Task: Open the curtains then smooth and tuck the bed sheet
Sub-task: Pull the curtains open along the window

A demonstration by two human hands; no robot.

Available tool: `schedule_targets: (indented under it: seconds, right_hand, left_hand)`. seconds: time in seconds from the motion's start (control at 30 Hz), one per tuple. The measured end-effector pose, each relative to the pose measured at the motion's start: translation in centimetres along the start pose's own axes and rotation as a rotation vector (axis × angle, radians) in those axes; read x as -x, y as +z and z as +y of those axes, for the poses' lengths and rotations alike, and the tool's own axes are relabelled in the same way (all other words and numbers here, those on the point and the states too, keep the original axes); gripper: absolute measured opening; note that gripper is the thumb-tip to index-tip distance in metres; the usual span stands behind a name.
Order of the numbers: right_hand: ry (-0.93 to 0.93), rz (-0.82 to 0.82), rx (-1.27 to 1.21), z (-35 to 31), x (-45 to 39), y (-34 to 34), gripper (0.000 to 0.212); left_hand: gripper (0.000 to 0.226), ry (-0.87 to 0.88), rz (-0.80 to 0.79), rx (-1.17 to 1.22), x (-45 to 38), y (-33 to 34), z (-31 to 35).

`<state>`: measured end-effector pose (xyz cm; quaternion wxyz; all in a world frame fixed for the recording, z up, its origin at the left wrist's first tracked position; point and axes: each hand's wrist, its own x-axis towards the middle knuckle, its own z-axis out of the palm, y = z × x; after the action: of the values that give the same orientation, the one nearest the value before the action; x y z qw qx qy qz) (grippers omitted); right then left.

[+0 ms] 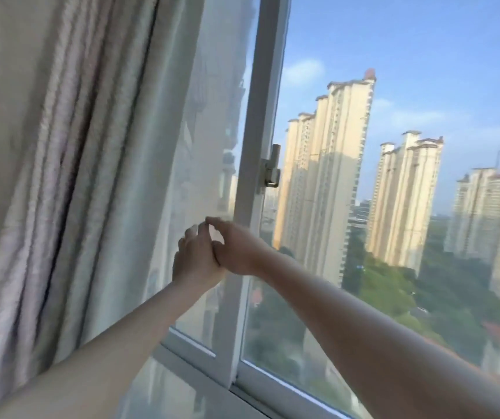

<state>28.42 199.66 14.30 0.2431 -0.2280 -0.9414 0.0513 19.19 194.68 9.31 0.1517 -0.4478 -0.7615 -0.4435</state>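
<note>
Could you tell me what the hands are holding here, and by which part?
Both the left hand and the right hand pinch the sheer curtain at its free vertical edge, beside the window frame.

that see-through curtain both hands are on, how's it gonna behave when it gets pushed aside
The sheer curtain looks very thin, since buildings show through it, so it is probably light and floppy. It would likely bunch into soft folds like the heavier drape. The left hand and right hand seem to pinch its edge; fine fabric may slip.
</note>
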Motion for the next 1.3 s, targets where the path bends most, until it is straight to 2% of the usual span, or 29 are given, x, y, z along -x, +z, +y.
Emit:
schedule_targets:
  seconds: [0.1,0.23,0.4,0.47,0.57,0.7,0.83,0.9,1.0,1.07,1.13,1.3]
  right_hand:
    - [0.106,0.142,-0.001,3.4,7.4,-5.8,0.062]
    - [0.218,0.389,0.017,7.6,21.7,-15.5,0.061]
    - [0.253,0.645,0.185,6.4,40.3,-24.2,0.058]
    - [0.331,0.727,0.273,4.9,49.8,-27.4,0.057]
    - [0.489,0.814,0.432,2.0,62.0,-30.8,0.057]
    - [0.755,0.921,0.669,-5.4,78.1,-34.9,0.042]
    - [1.009,1.018,0.805,-12.5,87.0,-37.1,0.040]
    - [1.106,1.098,0.856,-16.6,90.6,-36.6,0.033]
    - [1.258,1.164,0.978,-22.8,95.5,-35.2,0.027]
    - [1.373,1.156,1.047,-26.4,98.0,-34.3,0.022]
    - [1.529,1.174,1.064,-31.1,101.3,-33.3,0.014]
    - [1.886,1.318,1.124,-47.9,108.9,-29.7,0.020]
  left_hand:
    - [0.051,0.170,0.036,0.137,2.7,2.2,8.6]
    - [0.048,0.503,0.067,0.519,10.3,3.8,23.7]
    - [0.044,0.780,0.086,0.976,23.3,1.2,38.1]
    - [0.040,0.840,-0.034,1.122,30.8,0.2,44.1]
    - [0.046,0.924,-0.160,1.267,40.7,-1.8,51.0]
    - [0.045,1.037,-0.359,1.524,53.8,-7.4,58.5]
    - [0.030,1.164,-0.369,1.734,62.1,-12.9,62.1]
    - [0.026,1.228,-0.397,1.877,66.3,-16.6,62.6]
    - [0.024,1.414,-0.497,2.036,72.5,-22.4,62.4]
    - [0.023,1.505,-0.652,2.069,76.5,-25.0,62.1]
    - [0.025,1.531,-0.878,2.116,81.3,-28.3,61.4]
    - [0.029,1.620,-1.423,2.104,94.7,-41.4,58.6]
